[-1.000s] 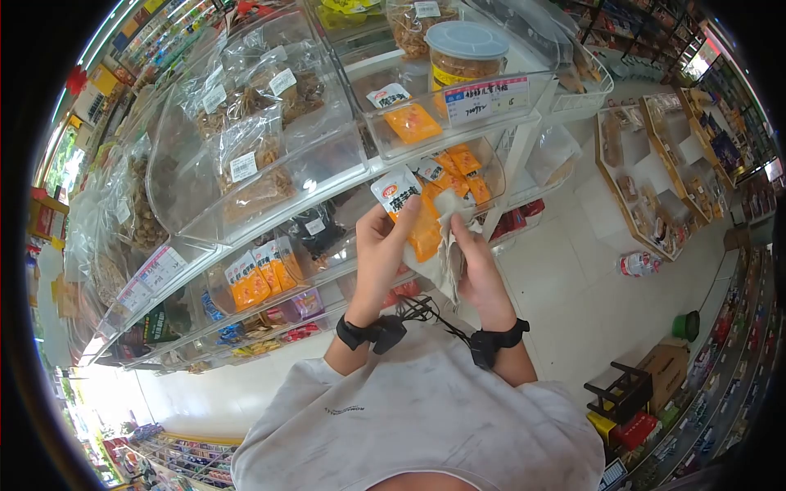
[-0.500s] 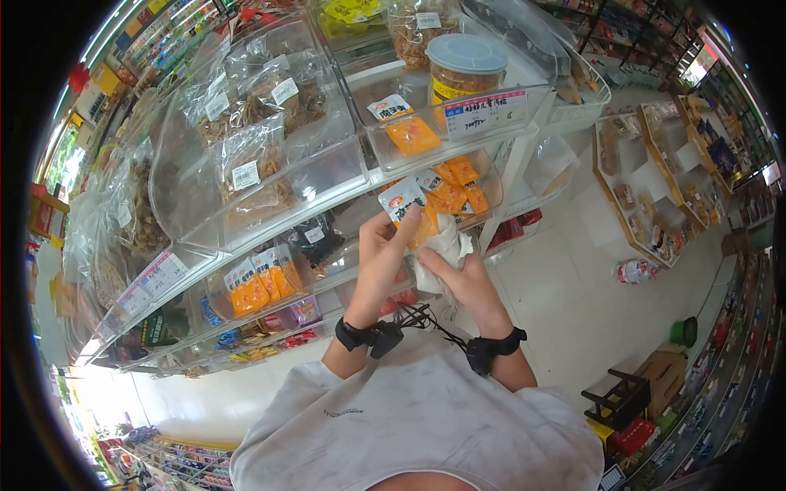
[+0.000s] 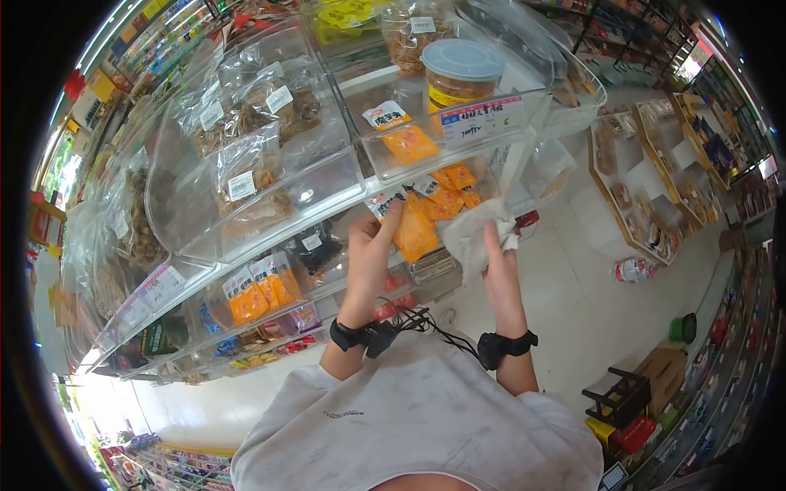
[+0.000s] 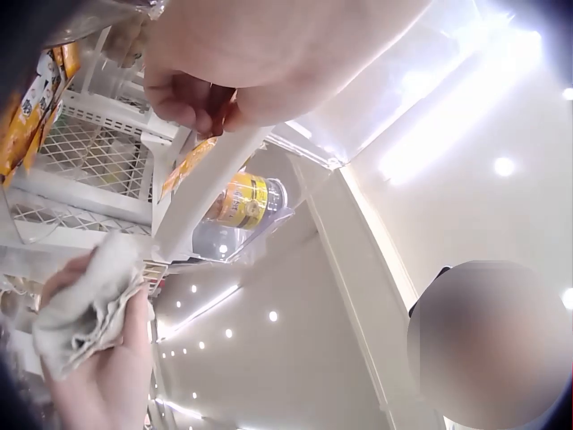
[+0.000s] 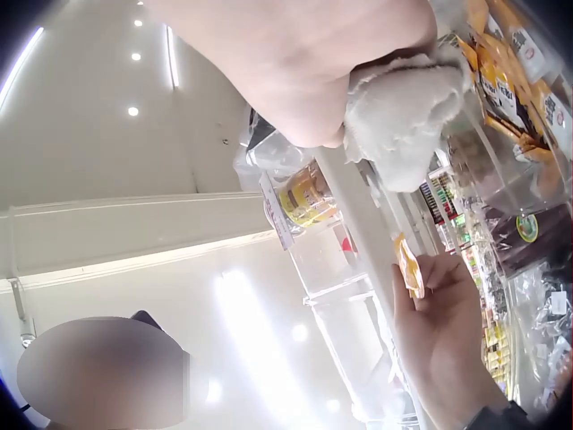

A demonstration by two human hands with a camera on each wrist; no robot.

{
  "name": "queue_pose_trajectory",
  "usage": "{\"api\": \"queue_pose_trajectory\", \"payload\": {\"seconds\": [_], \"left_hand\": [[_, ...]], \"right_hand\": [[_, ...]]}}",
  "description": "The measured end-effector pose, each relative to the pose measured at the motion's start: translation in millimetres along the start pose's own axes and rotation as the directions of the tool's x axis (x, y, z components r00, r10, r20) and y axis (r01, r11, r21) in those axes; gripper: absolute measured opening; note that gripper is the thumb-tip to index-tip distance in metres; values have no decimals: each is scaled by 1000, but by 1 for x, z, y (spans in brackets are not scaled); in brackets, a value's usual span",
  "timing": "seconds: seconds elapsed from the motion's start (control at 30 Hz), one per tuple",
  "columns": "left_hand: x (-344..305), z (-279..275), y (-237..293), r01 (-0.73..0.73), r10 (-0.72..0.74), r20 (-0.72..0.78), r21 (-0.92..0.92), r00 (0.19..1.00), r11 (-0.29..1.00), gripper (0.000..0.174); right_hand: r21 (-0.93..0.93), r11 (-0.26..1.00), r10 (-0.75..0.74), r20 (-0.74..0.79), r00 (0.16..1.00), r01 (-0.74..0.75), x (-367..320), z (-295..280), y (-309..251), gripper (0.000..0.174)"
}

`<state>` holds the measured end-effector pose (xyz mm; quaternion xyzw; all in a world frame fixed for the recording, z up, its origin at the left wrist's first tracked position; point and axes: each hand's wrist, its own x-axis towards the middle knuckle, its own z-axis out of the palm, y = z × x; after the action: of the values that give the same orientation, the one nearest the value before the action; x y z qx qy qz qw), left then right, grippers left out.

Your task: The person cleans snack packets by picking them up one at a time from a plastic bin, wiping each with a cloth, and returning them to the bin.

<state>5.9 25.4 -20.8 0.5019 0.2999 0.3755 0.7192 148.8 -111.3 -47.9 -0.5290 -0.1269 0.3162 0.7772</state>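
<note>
In the head view the left hand [image 3: 368, 260] pinches the top of an orange and white snack packet [image 3: 415, 231] between thumb and fingers, in front of a clear bin with several similar packets [image 3: 443, 199]. The right hand [image 3: 503, 282] grips a crumpled pale cloth [image 3: 473, 237] just right of the packet, apart from it. The right wrist view shows the left hand [image 5: 440, 331] pinching the packet [image 5: 409, 266], seen nearly edge-on, and the cloth [image 5: 400, 116] against the right hand. In the left wrist view the cloth [image 4: 88, 309] lies bunched in the right hand [image 4: 107, 376].
Above the bin stand a blue-lidded tub [image 3: 463, 67] and another orange packet [image 3: 407, 137] behind a price label [image 3: 481, 119]. Bagged dried goods [image 3: 250, 176] fill the bin at left. Lower shelves hold more packets [image 3: 260, 288]. Wooden display trays [image 3: 629, 192] stand at right.
The right hand has moved away to the right with the cloth, off the packet. The cloth has opened out somewhat. The left hand still holds the packet, now lower, with more of its orange front showing.
</note>
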Motion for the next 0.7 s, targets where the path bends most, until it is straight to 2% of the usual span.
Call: {"api": "queue_pose_trajectory", "payload": {"seconds": [0.03,0.13,0.17,0.27,0.37,0.4,0.47,0.57,0.67,0.7], "left_hand": [[-2,5,-2,16,-17,33,23,999,1000,35],[-6,12,-10,77,-90,97,130,991,988,35],[-6,11,-11,54,-80,106,233,991,971,37],[-7,13,-3,19,-56,116,299,992,954,37],[-4,12,-8,65,-93,133,201,987,978,42],[-5,14,-8,55,-78,139,159,987,986,44],[-8,21,-7,33,-43,144,72,989,997,49],[-4,13,-1,18,-33,83,174,996,985,54],[2,-10,5,138,-163,124,184,979,973,52],[6,-17,-6,102,-118,119,135,986,986,47]], "right_hand": [[27,998,59,62,996,-60,-2,2,0,43],[-184,983,66,273,960,-15,-14,18,-7,41],[-268,963,71,307,949,15,-16,22,-11,39],[-213,977,60,303,951,6,-10,24,-10,36],[-387,900,-120,220,968,199,-2,18,-4,32],[-477,802,-238,294,926,358,0,17,-3,31],[-583,511,-416,475,775,631,4,18,-2,32],[-566,433,-367,601,710,702,-5,29,-8,36],[-452,634,-272,629,728,627,3,22,-1,32],[-464,727,-212,549,808,506,3,24,0,30]]}}
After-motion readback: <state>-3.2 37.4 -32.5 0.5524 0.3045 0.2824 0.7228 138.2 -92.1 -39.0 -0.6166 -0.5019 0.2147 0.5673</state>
